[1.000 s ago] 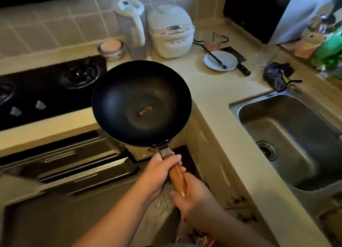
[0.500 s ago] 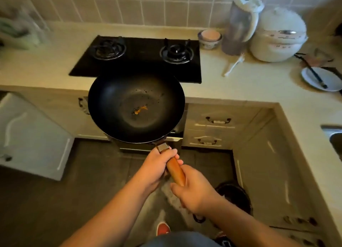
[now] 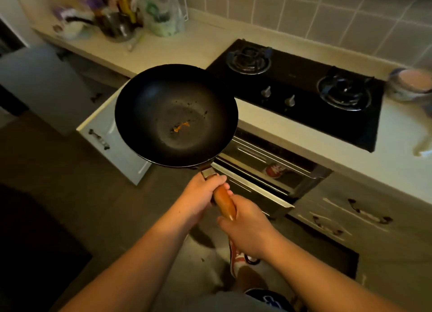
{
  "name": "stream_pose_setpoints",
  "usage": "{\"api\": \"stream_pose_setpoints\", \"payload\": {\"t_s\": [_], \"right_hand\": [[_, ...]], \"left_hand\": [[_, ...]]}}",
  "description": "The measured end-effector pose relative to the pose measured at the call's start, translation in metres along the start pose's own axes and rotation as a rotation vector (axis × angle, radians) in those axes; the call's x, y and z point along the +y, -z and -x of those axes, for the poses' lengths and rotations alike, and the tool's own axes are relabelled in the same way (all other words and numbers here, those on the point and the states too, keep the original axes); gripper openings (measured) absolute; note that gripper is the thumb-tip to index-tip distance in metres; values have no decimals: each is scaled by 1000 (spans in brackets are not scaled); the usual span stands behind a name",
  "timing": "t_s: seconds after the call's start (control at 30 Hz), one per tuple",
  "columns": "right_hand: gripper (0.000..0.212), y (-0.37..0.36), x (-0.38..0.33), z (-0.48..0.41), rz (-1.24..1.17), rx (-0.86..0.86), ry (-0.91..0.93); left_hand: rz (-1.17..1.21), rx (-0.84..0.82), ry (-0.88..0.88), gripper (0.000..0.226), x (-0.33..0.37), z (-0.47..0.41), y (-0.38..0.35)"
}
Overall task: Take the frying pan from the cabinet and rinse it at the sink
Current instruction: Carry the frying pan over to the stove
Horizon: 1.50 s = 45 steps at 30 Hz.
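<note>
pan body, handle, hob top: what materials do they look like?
Frying pan: dark matte metal, likely carbon steel or non-stick coated; dull sheen, worn grey centre with burnt specks.
Handle: wood, glossy orange-brown, joined by a bright metal ferrule; both hands grip it.
Hob: black glossy top, probably glass; it reflects light. Metal knobs.

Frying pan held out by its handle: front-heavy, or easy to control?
Likely front-heavy: the frying pan has a wide bowl beyond a short wooden handle. Both left hand and right hand grip it, suggesting weight. Probably rigid.
</note>
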State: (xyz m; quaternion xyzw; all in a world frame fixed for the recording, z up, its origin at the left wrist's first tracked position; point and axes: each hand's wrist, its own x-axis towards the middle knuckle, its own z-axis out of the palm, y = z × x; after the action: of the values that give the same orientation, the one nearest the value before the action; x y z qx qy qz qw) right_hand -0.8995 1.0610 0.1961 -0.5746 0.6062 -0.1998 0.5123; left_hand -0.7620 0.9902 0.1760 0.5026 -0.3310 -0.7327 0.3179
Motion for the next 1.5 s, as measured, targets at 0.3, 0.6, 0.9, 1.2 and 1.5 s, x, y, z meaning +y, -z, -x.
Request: {"api": "stream_pose_setpoints", "payload": {"t_s": [0.3,0.6,0.9,1.2,1.5], "right_hand": [[25,46,-50,-134,92,-124,59],[29,69,-99,-235,121,-201,75],[20,40,-156,-334,20,-113,35],[16,-12,-215,-421,-52,159,-101],[25,-15,-242,-494,-148,354,-228]], "left_hand": [[16,171,-116,13,81,-88,36],[-6,275,-206,23,148,-154,66],[-87,192,-235,17,210,-236,150],[-271,19,-121,21,272,-316,233],[-400,-50,-30,25,316,-385,239]]}}
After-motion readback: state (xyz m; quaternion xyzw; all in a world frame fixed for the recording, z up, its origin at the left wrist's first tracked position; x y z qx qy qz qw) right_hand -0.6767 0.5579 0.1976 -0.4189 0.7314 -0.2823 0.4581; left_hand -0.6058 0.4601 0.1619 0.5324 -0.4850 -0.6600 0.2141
